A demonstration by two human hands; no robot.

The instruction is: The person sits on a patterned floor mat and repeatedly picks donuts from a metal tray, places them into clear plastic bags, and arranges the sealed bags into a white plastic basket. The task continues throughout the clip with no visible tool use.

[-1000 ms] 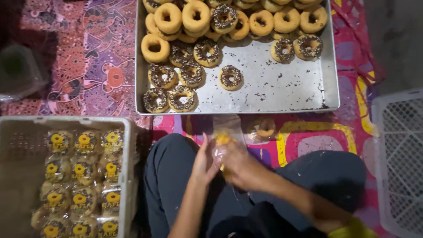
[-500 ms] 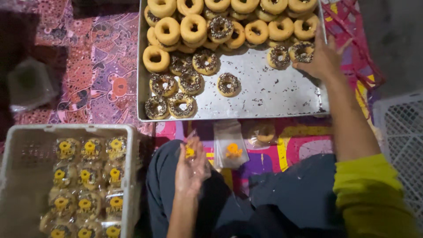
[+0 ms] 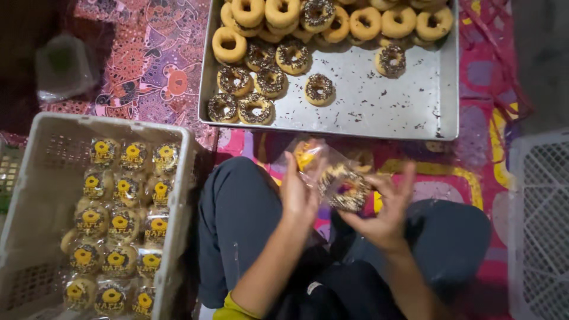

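Observation:
My left hand [image 3: 296,192] holds a clear plastic bag [image 3: 317,159] with a yellow label, above my lap. My right hand [image 3: 385,213] grips a chocolate-sprinkled doughnut [image 3: 345,188] at the mouth of that bag. Past my knees lies a metal tray [image 3: 385,104] with several plain and sprinkled doughnuts [image 3: 269,77] along its far and left parts.
A white plastic crate [image 3: 41,195] at my left holds several bagged doughnuts [image 3: 115,225] with yellow labels. Another white crate [image 3: 539,225] stands at the right edge. A patterned cloth [image 3: 142,65] covers the floor, with a loose plastic bag [image 3: 62,65] at far left.
My right hand came back from the tray's right side with a sprinkled doughnut and met the bag. The left hand raised the bag toward it.

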